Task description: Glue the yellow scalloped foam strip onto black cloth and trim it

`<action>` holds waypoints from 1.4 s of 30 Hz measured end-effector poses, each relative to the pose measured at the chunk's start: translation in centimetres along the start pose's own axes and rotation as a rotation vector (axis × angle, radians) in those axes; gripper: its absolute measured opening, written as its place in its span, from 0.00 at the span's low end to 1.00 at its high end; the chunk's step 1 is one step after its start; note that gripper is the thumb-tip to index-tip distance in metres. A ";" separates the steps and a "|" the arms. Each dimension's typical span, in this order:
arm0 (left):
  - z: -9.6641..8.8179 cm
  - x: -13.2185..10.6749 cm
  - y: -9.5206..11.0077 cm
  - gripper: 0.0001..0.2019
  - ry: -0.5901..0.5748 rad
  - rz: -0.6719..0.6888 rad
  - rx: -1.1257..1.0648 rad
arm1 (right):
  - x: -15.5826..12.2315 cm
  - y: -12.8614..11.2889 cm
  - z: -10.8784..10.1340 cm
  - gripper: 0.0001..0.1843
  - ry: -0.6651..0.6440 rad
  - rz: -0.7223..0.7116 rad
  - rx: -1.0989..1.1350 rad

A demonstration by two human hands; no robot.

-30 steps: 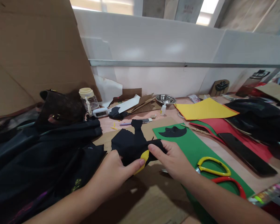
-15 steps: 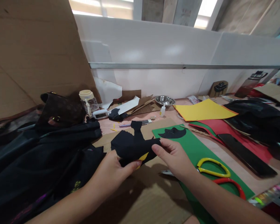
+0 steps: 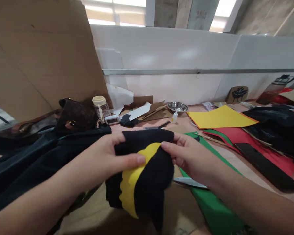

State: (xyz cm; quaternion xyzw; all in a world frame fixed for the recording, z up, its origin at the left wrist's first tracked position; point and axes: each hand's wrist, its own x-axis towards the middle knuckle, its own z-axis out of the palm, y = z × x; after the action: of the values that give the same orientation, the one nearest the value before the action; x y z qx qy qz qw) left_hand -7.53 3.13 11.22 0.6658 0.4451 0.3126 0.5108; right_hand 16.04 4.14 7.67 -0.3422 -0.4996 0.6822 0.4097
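Observation:
Both my hands hold a black foam cut-out (image 3: 150,176) with a yellow layer (image 3: 129,181) showing on it, lifted off the table and close to the camera. My left hand (image 3: 110,156) grips its upper left edge, thumb pressed on the yellow part. On the right, my right hand (image 3: 188,155) pinches the piece at its upper edge. The piece bends and hangs down between the hands. Beneath lies a green foam sheet (image 3: 215,212) with a scissor blade (image 3: 189,182) on it.
Black bags and clothing (image 3: 39,156) fill the left side. A large cardboard sheet (image 3: 44,58) leans at the back left. Yellow (image 3: 220,117) and red foam sheets (image 3: 254,140), a black phone (image 3: 267,166), a metal bowl (image 3: 177,106), a glue bottle (image 3: 173,118) and a jar (image 3: 100,105) lie farther back.
Both hands have lifted the black and yellow cut-out from the table up toward the camera and turned it, so much more yellow shows. The view has shifted left.

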 end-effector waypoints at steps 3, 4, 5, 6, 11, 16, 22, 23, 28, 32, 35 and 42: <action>-1.0 2.9 -2.4 0.19 -0.157 -0.037 0.100 | 1.7 2.7 -1.9 0.23 0.064 0.099 -0.047; -1.1 3.7 -3.5 0.19 -0.179 -0.039 0.096 | 2.0 3.6 -2.5 0.23 0.083 0.110 -0.062; -1.1 4.5 -4.4 0.20 -0.188 -0.039 0.090 | 2.3 4.2 -3.1 0.23 0.098 0.112 -0.078; -1.0 5.0 -5.2 0.21 -0.185 -0.035 0.086 | 2.6 4.6 -3.4 0.23 0.107 0.101 -0.093; -1.0 6.2 -4.0 0.18 0.028 0.108 0.132 | 5.3 1.4 -2.7 0.17 0.139 -0.142 -0.187; -1.8 3.3 2.3 0.09 0.616 0.724 0.612 | 5.6 -5.4 0.7 0.06 0.137 -0.585 -0.292; -1.7 -1.5 -2.4 0.12 0.366 1.079 1.077 | 0.4 -2.8 0.0 0.07 -0.164 -0.905 -0.748; -1.2 -1.9 -4.5 0.14 0.258 1.057 1.094 | -0.4 -1.1 -0.6 0.09 -0.264 -0.885 -0.842; 2.5 -3.5 -13.1 0.21 0.047 0.827 1.073 | -3.6 7.6 -3.1 0.08 -0.511 -0.645 -1.184; 3.6 -4.4 -13.2 0.26 -0.111 0.592 1.099 | -4.5 9.7 -3.2 0.06 -0.559 -0.705 -1.361; 3.9 -5.2 -10.9 0.33 -0.252 0.413 1.121 | -3.4 8.3 -2.2 0.09 -0.533 -0.667 -1.347; 4.7 -5.6 -9.8 0.24 -0.200 0.402 1.061 | -1.4 4.2 -0.9 0.09 -0.530 -0.480 -1.305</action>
State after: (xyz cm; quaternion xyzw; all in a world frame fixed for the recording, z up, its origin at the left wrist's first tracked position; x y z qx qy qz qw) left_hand -8.43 -3.04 0.73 0.9287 0.3554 0.0728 0.0771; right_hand 16.57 2.52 3.43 -0.2214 -0.9464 0.1982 0.1264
